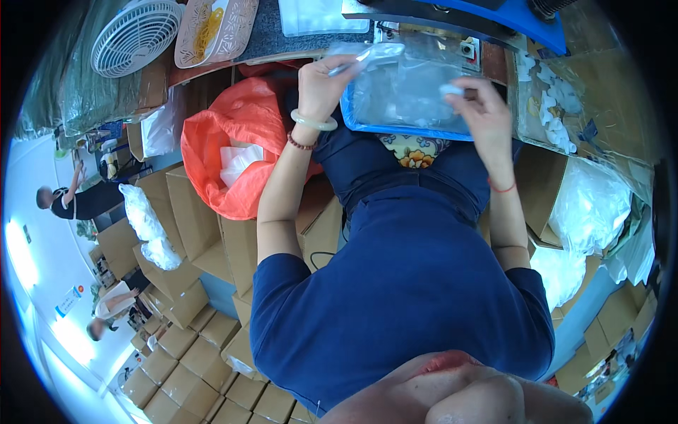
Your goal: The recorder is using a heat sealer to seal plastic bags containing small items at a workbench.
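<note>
My left hand [321, 88], with a pale bangle and a beaded bracelet at the wrist, pinches a small clear plastic bag [385, 51] above the left side of a blue-rimmed tray. The blue tray [406, 132] sits over my lap and holds a heap of clear plastic bags [406, 88]. Over the tray's right side, my right hand [486, 109] has its thumb and fingers closed on a small whitish piece [452, 90]. Motion blurs that piece, so I cannot make out its kind. The two hands are apart.
A blue-armed press [522, 21] stands on the bench beyond the tray. White cut pieces [554, 99] lie in a bin at right. A red sack [226, 113] stands at left, below a pink basket [219, 28] and a white fan [138, 37]. Cardboard boxes [194, 360] and two people are behind.
</note>
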Demonstrator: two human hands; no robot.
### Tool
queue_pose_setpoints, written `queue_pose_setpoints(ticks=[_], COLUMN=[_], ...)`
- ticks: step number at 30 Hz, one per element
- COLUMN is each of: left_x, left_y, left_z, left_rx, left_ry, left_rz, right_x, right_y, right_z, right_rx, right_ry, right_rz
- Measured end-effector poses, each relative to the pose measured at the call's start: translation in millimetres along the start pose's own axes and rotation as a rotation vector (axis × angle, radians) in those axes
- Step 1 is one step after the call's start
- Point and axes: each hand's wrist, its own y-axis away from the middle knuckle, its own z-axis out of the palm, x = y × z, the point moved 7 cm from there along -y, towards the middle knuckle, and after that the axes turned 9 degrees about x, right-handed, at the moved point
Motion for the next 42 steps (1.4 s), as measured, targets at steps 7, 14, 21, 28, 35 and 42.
queue_pose_setpoints(ticks=[7, 14, 21, 28, 35, 42], left_x=[41.1, 34.1, 0.4, -29.4, -38.5, -35.9], left_y=[21.1, 37.4, 3.8, -20.3, -36.6, -25.2], left_z=[24.6, 75.9, 131.4, 97.7, 27.0, -4.8], left_rx=[-0.239, -0.848, -0.634, -0.444, 0.09, 0.113], left_ry=[0.345, 0.568, 1.047, 0.51, -0.537, -0.287], left_rz=[-0.117, -0.4, -0.705, -0.425, 0.762, 0.305], right_x=[-102.3, -69.3, -36.1, 57.0, 71.2, -2.4], right_y=[-13.7, -29.0, -45.6, -71.7, -61.8, -16.8], right_z=[7.0, 13.8, -67.1, -96.9, -104.6, -88.8], right_rx=[0.031, -0.386, 0.216, 0.23, 0.241, 0.208], right_ry=[0.128, 0.463, 0.792, 0.92, 0.914, 0.302], right_rz=[-0.603, -0.478, -0.56, -0.365, -0.315, -0.136])
